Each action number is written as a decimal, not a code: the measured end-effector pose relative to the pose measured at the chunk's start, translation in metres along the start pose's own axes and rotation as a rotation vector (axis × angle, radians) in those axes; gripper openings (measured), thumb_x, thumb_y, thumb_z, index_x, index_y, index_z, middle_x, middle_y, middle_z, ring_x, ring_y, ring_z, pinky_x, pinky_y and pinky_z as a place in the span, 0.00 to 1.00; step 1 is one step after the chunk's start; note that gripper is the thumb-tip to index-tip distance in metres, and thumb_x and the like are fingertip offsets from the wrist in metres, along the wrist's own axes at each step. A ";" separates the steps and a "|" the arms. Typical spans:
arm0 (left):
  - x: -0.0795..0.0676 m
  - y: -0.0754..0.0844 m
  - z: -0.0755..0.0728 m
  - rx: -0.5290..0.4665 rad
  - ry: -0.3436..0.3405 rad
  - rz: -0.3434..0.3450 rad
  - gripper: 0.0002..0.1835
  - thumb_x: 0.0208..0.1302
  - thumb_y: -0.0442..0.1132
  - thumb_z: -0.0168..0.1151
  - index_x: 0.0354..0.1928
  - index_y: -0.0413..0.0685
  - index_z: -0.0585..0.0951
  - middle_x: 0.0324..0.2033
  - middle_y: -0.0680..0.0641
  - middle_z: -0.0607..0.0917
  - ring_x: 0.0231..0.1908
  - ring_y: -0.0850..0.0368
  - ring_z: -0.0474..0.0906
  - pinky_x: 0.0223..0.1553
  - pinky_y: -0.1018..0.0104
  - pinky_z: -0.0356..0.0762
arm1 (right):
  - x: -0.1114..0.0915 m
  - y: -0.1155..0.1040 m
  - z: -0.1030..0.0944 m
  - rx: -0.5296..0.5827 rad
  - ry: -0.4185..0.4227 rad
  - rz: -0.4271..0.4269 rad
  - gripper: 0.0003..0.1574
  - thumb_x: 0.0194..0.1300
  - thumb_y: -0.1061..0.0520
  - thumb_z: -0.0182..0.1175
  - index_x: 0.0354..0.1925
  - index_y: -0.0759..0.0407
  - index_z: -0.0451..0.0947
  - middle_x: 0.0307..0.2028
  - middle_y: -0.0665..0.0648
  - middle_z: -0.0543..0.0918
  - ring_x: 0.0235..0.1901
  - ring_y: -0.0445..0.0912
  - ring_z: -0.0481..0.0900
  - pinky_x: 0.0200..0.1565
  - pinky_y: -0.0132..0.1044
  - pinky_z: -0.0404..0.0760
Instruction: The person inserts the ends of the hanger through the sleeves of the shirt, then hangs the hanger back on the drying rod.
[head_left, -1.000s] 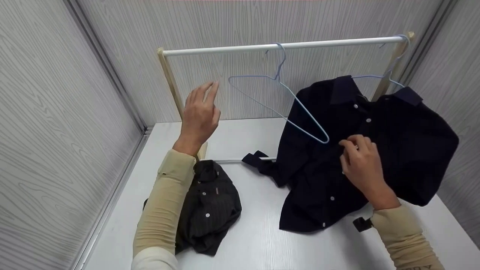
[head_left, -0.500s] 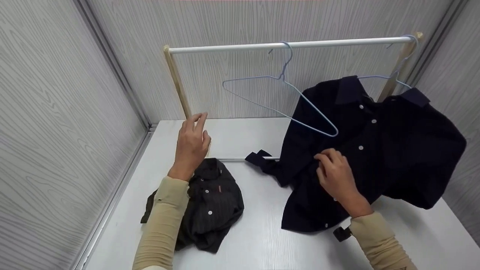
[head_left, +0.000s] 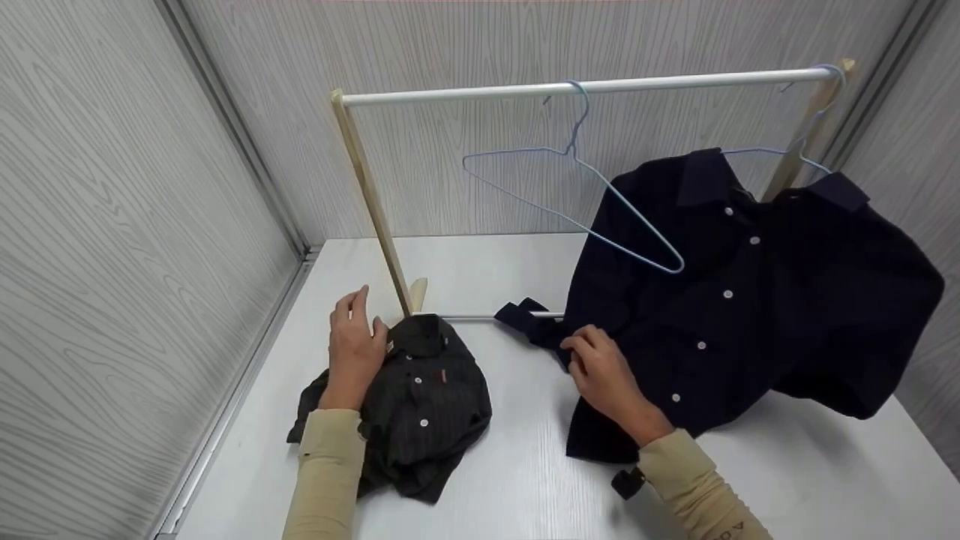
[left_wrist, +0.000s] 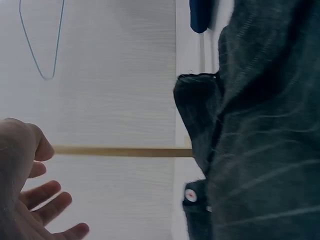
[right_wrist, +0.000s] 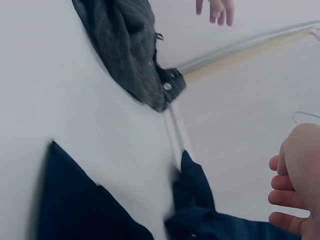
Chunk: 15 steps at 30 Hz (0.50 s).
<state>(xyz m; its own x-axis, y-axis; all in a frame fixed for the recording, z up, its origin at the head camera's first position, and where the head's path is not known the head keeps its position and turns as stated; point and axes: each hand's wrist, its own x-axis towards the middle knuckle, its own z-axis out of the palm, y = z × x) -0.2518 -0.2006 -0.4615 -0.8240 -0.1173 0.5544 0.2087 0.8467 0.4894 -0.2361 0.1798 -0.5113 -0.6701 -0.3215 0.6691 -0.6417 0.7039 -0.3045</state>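
Observation:
A crumpled dark pinstriped shirt [head_left: 431, 397] with white buttons lies on the table at the left. My left hand [head_left: 354, 352] is over its left part, fingers loosely bent and holding nothing; in the left wrist view the hand [left_wrist: 35, 190] is apart from the cloth. A navy button-up shirt [head_left: 795, 315] hangs at the right on a blue wire hanger [head_left: 757, 150]. In front of its lower left side, my right hand [head_left: 606, 375] has relaxed fingers with nothing in them. A second blue wire hanger [head_left: 574, 214] hangs bare at the middle of the rod.
The rack has a white rod [head_left: 465, 94] and wooden side posts [head_left: 371, 202]. A navy sleeve [head_left: 529, 319] droops over the rack's lower bar [head_left: 469, 318]. The white table [head_left: 517, 480] is enclosed by grey wood-grain walls [head_left: 247, 45].
Both hands have come down from near the hangers. The left hand has dropped to the pinstriped shirt; the right has moved left across the navy shirt.

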 end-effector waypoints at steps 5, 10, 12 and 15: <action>-0.017 -0.016 0.002 -0.015 -0.089 -0.198 0.30 0.69 0.33 0.54 0.72 0.35 0.62 0.64 0.30 0.66 0.62 0.33 0.65 0.58 0.41 0.70 | 0.003 -0.014 0.025 0.086 -0.005 -0.030 0.15 0.58 0.74 0.59 0.41 0.61 0.82 0.37 0.55 0.78 0.36 0.48 0.74 0.37 0.38 0.75; -0.030 -0.025 0.010 -0.020 -0.328 -0.446 0.36 0.71 0.39 0.51 0.75 0.36 0.52 0.68 0.27 0.54 0.67 0.27 0.54 0.60 0.32 0.65 | 0.007 -0.031 0.052 0.161 0.004 -0.093 0.16 0.54 0.76 0.60 0.38 0.60 0.81 0.35 0.55 0.78 0.36 0.47 0.76 0.38 0.37 0.77; -0.035 -0.027 0.015 -0.018 -0.432 -0.515 0.39 0.71 0.41 0.52 0.76 0.35 0.48 0.70 0.25 0.49 0.69 0.24 0.48 0.62 0.28 0.61 | 0.007 -0.040 0.064 0.190 -0.007 -0.117 0.16 0.53 0.76 0.61 0.37 0.61 0.81 0.35 0.55 0.79 0.36 0.48 0.78 0.39 0.38 0.77; -0.040 -0.029 0.023 -0.014 -0.531 -0.562 0.43 0.70 0.44 0.56 0.76 0.35 0.45 0.70 0.22 0.45 0.71 0.21 0.43 0.65 0.28 0.57 | 0.008 -0.054 0.080 0.244 -0.060 -0.125 0.14 0.56 0.75 0.60 0.38 0.62 0.81 0.35 0.56 0.80 0.37 0.48 0.79 0.41 0.38 0.79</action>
<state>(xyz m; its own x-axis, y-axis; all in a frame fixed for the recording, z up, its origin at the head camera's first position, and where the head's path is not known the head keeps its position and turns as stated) -0.2371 -0.2088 -0.5137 -0.9494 -0.2603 -0.1756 -0.3123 0.7263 0.6124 -0.2369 0.0883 -0.5435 -0.5968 -0.4384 0.6721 -0.7864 0.4859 -0.3813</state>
